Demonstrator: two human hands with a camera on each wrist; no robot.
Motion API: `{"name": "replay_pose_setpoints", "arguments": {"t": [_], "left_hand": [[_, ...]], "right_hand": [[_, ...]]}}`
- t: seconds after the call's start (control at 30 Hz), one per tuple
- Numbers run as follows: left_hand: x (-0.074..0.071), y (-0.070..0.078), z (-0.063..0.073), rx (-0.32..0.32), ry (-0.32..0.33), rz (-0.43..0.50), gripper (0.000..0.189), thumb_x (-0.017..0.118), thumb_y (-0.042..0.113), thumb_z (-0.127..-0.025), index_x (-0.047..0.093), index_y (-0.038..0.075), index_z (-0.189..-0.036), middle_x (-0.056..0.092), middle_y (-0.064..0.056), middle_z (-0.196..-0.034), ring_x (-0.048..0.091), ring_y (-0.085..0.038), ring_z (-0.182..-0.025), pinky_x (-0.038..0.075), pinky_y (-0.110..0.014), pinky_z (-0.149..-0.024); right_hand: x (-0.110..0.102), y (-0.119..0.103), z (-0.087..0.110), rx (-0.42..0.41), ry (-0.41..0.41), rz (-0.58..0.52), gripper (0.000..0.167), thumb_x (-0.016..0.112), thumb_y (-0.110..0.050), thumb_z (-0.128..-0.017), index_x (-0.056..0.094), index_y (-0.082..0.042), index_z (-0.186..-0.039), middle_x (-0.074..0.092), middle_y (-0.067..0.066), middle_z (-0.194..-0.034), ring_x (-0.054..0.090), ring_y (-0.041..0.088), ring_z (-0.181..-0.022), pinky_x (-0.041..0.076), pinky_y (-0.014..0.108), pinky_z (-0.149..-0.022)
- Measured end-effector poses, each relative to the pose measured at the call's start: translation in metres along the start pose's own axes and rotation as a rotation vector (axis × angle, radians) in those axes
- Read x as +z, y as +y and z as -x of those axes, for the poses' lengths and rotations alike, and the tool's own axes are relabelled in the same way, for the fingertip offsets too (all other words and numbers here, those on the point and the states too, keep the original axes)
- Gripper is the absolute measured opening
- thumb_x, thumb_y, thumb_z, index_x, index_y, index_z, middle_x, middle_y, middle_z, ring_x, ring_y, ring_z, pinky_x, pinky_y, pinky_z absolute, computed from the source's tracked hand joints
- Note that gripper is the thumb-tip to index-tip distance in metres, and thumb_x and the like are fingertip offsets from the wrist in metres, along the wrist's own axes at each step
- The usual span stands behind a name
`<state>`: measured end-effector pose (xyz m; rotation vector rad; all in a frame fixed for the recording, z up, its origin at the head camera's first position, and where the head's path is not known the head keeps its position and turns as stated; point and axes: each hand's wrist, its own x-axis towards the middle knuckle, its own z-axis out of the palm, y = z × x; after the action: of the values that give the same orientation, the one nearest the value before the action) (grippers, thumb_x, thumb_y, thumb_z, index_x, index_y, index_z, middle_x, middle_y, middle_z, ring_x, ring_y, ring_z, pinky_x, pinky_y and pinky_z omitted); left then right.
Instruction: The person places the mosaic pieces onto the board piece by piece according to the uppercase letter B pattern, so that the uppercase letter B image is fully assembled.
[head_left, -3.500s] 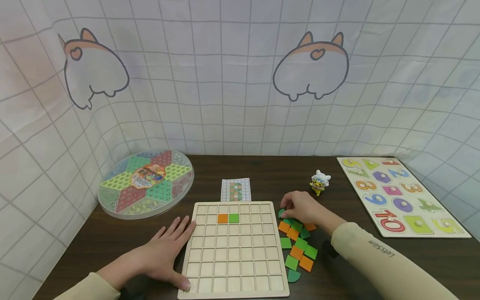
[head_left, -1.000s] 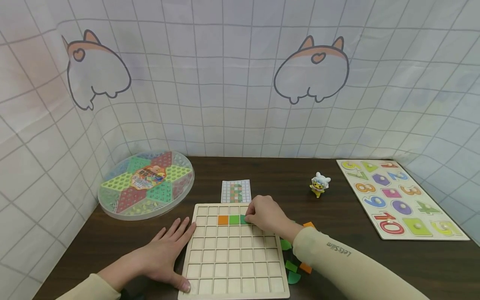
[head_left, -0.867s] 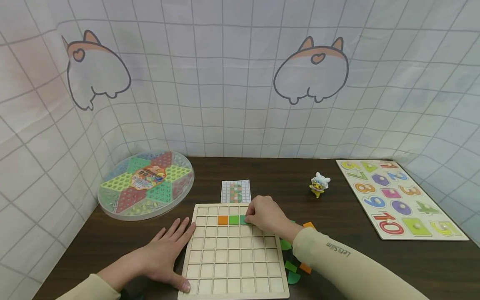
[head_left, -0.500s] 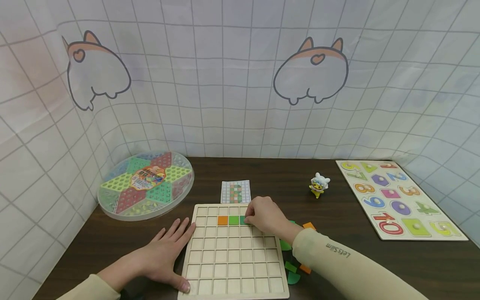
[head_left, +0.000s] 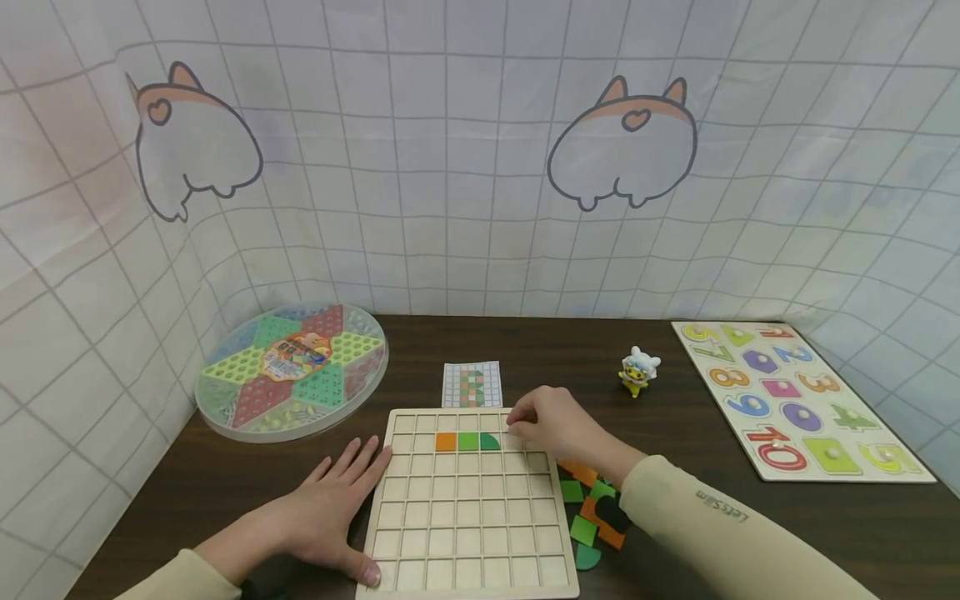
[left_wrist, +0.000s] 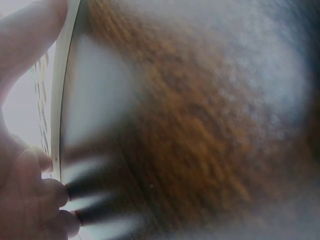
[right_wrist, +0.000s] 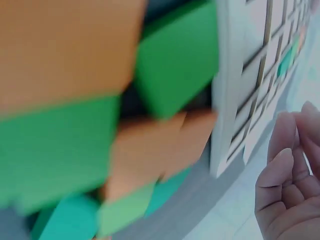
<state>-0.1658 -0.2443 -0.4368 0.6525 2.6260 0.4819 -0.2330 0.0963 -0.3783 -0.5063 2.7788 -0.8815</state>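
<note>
A wooden grid board point(head_left: 465, 587) lies on the dark table. In its second row sit an orange square tile point(head_left: 446, 442), a green square tile point(head_left: 468, 442) and a dark green quarter-round tile point(head_left: 490, 442), side by side. My left hand point(head_left: 322, 508) rests spread along the board's left edge, thumb on the lower corner; the left wrist view shows it at that edge. My right hand point(head_left: 562, 425) hovers over the upper right of the board, just right of the quarter-round tile. Its fingers are loosely bent, and nothing shows between them in the right wrist view.
Loose orange and green tiles point(head_left: 583, 528) lie to the board's right, partly under my right forearm. A small pattern card point(head_left: 471, 385) touches the board's far side. Farther off are a round checkers board point(head_left: 292, 367), a figurine point(head_left: 639, 371) and a number puzzle point(head_left: 802, 400).
My right hand brought the quarter-round tile from the pile to the cell beside the green square. It has now let go and shifted right. The left hand has stayed put.
</note>
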Motion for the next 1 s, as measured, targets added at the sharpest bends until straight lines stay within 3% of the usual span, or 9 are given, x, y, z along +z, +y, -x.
{"name": "replay_pose_setpoints", "arguments": {"t": [0.23,0.63,0.8,1.0], "left_hand": [[-0.001,0.000,-0.001,-0.005,-0.007,-0.005,0.146,0.071,0.090,-0.059,0.007,0.016,-0.166,-0.001,-0.016,-0.173,-0.003,-0.042,-0.159,0.010,-0.074,-0.118],[-0.001,0.001,-0.001,-0.016,-0.018,0.004,0.145,0.072,0.089,-0.059,0.008,0.016,-0.166,-0.001,-0.015,-0.173,-0.004,-0.042,-0.159,0.009,-0.074,-0.118],[-0.001,0.001,-0.001,-0.012,-0.018,0.006,0.145,0.072,0.089,-0.059,0.007,0.017,-0.166,-0.002,-0.015,-0.173,-0.004,-0.041,-0.159,0.009,-0.074,-0.118],[-0.001,0.000,-0.001,-0.007,-0.018,0.011,0.144,0.072,0.089,-0.060,0.006,0.017,-0.166,-0.002,-0.015,-0.173,-0.004,-0.042,-0.159,0.009,-0.075,-0.118]], "right_hand": [[-0.032,0.038,0.019,-0.046,0.001,0.007,0.013,0.071,-0.013,-0.096,0.079,-0.006,-0.105,0.075,0.003,-0.098,0.064,0.012,-0.081,0.055,0.028,-0.070],[-0.058,0.111,0.053,-0.010,-0.055,0.062,0.016,0.072,-0.013,-0.095,0.077,-0.009,-0.109,0.074,0.000,-0.100,0.063,0.013,-0.087,0.056,0.037,-0.080],[-0.060,0.127,0.058,-0.015,-0.110,0.038,0.018,0.071,-0.015,-0.096,0.077,-0.013,-0.113,0.074,-0.002,-0.106,0.061,0.013,-0.092,0.054,0.035,-0.085],[-0.062,0.131,0.058,-0.056,-0.181,-0.010,0.026,0.077,-0.016,-0.092,0.074,-0.013,-0.117,0.071,-0.001,-0.107,0.060,0.015,-0.091,0.052,0.027,-0.079]]}}
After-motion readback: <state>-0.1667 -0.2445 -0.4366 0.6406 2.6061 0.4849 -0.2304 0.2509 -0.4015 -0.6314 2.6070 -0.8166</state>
